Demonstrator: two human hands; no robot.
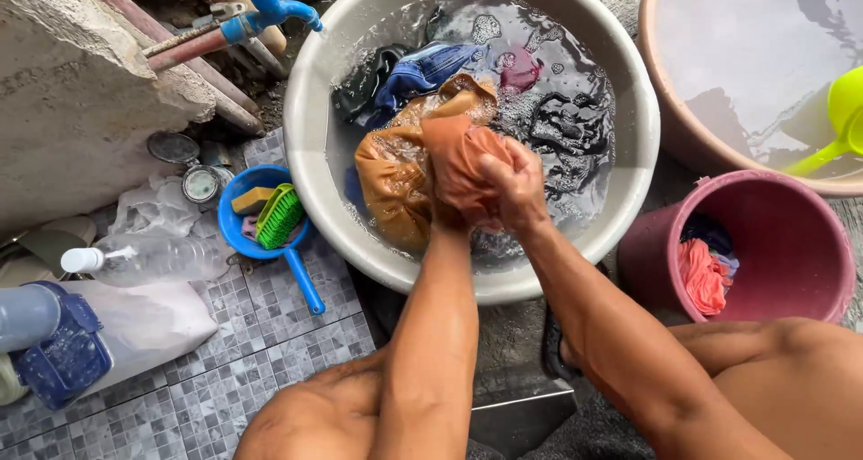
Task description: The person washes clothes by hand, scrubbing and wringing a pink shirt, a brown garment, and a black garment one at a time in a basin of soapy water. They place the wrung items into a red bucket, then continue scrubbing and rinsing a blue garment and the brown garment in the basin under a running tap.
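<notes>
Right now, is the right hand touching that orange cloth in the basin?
Touching. The head view shows the right hand closed around a bunched fold of the orange cloth, pressed against the left hand above the soapy water.

Floor: small grey mosaic tiles (270,352) are laid at the lower left; rough bare concrete (512,330) is seen toward the middle and right.

Wall: a rough, pale concrete block (81,100) is set at the upper left.

Plumbing: a blue tap (270,6) is fitted on a reddish pipe (189,48), by the block's upper right edge.

Floor clutter, left side: a clear plastic bottle (148,258) is laid flat; a white sack (144,325) is placed below it; round metal lids (193,168) are left near the block; a blue dipper (261,222) is stood on the tiles, holding a green brush (280,215).

Light: daylight, soft and even, is reflected in wet patches.
</notes>
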